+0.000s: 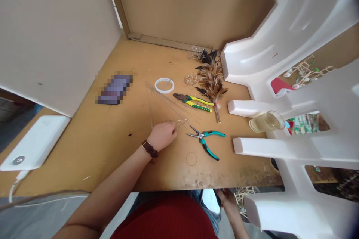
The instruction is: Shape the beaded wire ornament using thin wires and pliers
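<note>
My left hand (163, 134), with a brown-strapped watch (150, 149) on the wrist, rests on the wooden table, fingers closed on thin wires (182, 124) that stick out to the right. Longer thin wires (165, 99) lie just beyond it. Right of the hand, green-handled long-nose pliers (201, 135) lie with jaws apart. Yellow-and-green combination pliers (193, 101) lie farther back. Below the table's front edge, my right hand (226, 202) is closed at the right edge of a smartphone (210, 201) with a bright screen, over my lap; its fingers are partly hidden.
A white tape roll (164, 85), a feather duster (211, 78) and a thin ring (192, 158) lie on the table. A blurred-out flat object (114, 89) and a white power bank (35, 142) are left. A white plastic chair (258, 145) holding a glass (266, 121) borders the right.
</note>
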`<state>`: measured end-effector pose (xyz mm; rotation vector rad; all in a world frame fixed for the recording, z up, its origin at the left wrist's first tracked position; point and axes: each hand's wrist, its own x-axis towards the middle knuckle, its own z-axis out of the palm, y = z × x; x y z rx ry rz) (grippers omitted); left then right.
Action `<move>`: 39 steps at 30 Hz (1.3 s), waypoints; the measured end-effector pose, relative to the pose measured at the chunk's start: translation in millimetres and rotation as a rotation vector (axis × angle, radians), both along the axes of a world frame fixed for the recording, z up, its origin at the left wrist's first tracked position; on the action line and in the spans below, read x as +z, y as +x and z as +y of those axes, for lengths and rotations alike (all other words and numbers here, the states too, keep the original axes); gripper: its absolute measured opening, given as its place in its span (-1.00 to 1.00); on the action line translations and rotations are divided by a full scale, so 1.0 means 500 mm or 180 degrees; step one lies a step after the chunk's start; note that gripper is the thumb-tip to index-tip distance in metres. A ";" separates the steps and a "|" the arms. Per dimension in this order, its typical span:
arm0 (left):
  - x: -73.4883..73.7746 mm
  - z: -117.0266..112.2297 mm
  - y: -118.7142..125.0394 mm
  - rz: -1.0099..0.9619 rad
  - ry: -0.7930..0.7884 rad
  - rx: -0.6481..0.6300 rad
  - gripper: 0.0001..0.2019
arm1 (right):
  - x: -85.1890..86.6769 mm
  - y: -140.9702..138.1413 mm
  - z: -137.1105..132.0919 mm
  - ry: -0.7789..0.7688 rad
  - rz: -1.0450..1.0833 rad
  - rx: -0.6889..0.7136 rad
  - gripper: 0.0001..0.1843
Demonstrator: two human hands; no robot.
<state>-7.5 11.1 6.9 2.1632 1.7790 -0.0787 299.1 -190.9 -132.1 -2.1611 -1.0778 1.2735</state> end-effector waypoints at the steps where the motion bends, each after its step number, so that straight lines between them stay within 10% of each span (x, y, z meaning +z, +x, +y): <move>1: 0.000 0.000 -0.001 0.0003 0.0004 0.0001 -0.85 | -0.002 0.004 0.004 -0.0032 -0.0008 0.0013 -0.67; 25: 0.034 -0.014 0.010 -0.0058 0.0047 -0.0059 -0.87 | 0.019 0.015 -0.026 -0.0283 0.0926 -0.0396 -0.57; 39: -0.005 -0.001 0.005 -0.0556 0.0187 -0.0166 -0.82 | 0.047 0.022 -0.015 -0.0353 0.1118 -0.0310 -0.53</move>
